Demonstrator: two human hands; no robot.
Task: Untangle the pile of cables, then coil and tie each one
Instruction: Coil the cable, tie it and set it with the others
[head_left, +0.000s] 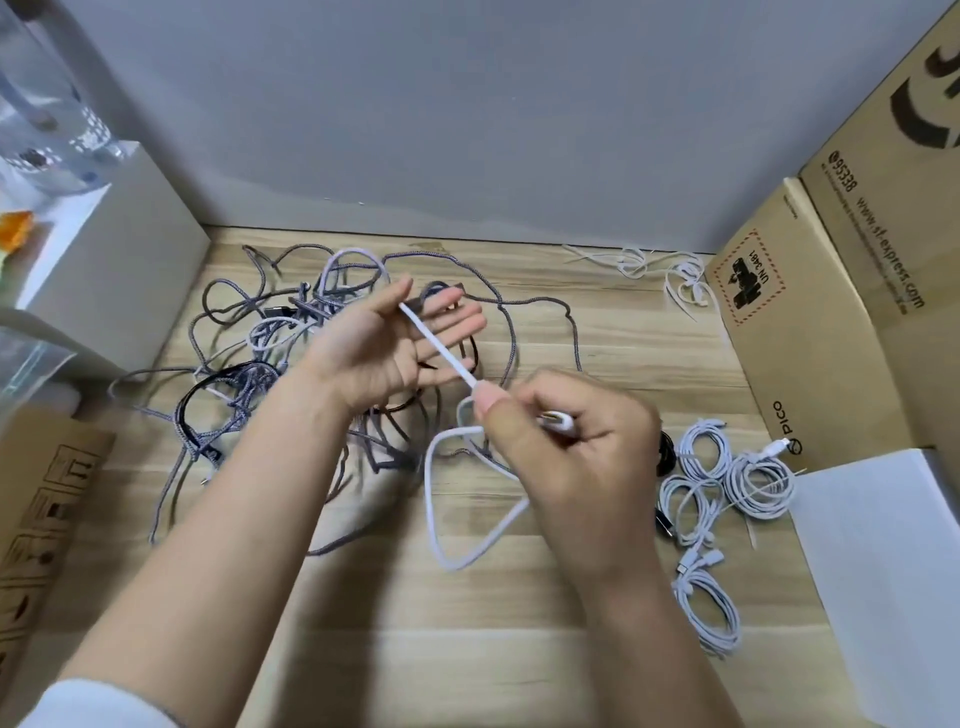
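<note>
Starting a coil, you are pinching the white cable (441, 348) near its plug in your right hand (566, 441), laying it across your flat, spread left hand (395, 343) above the tangled pile (291, 353) on the counter (363, 623); next, probably, winding loops around those straight fingers (457, 325).

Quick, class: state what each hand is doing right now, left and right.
Left hand: open, fingers straight, the white cable lying across them.
Right hand: closed, pinching the white cable near its plug end.
</note>
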